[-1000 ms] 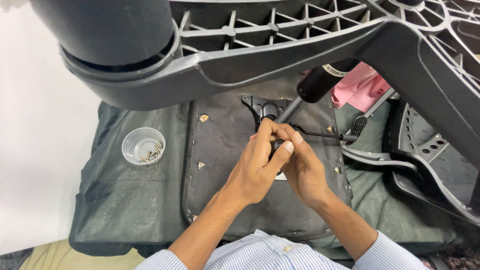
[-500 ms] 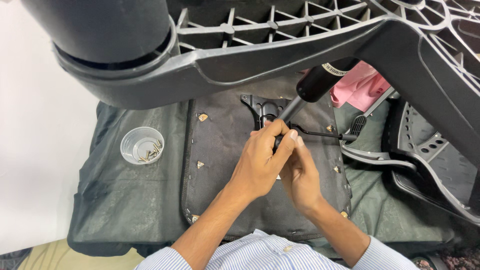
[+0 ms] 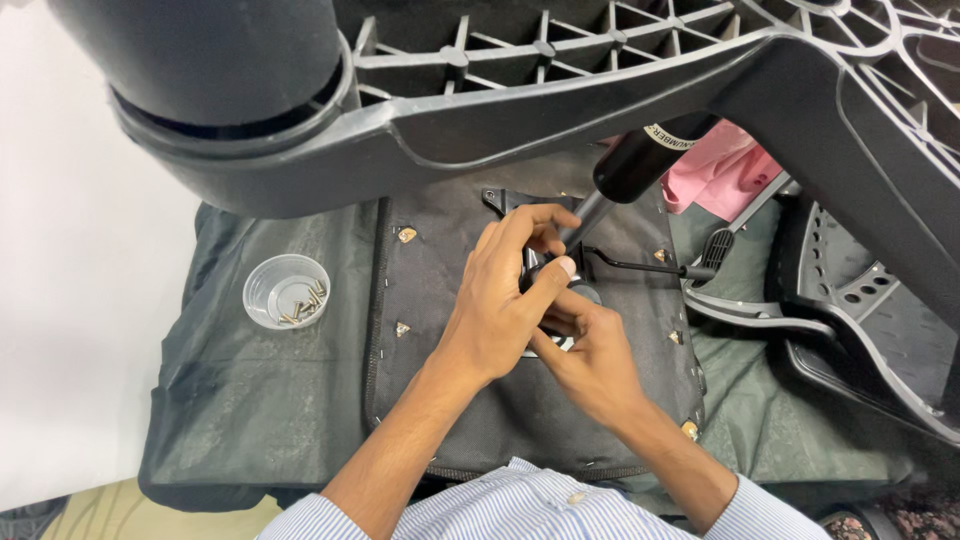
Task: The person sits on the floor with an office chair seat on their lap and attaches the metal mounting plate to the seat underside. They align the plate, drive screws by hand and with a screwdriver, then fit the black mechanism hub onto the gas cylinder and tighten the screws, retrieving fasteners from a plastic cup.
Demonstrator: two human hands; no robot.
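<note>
- Two hands are seen: the left hand [image 3: 510, 300] is clenched around one black metal mechanism [image 3: 545, 262] at the centre of the dark seat underside [image 3: 450, 400].
- The right hand [image 3: 590, 355] is pinched just beneath it.
- One clear cup [image 3: 286, 291] of screws is set left.

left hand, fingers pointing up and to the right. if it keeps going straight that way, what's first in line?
Likely the black cylinder that angles up from the metal plate on the upturned seat. The left hand already curls round its thin lower shaft, so little lies between. Depth is hard to judge; the grey chair base hangs above.
</note>
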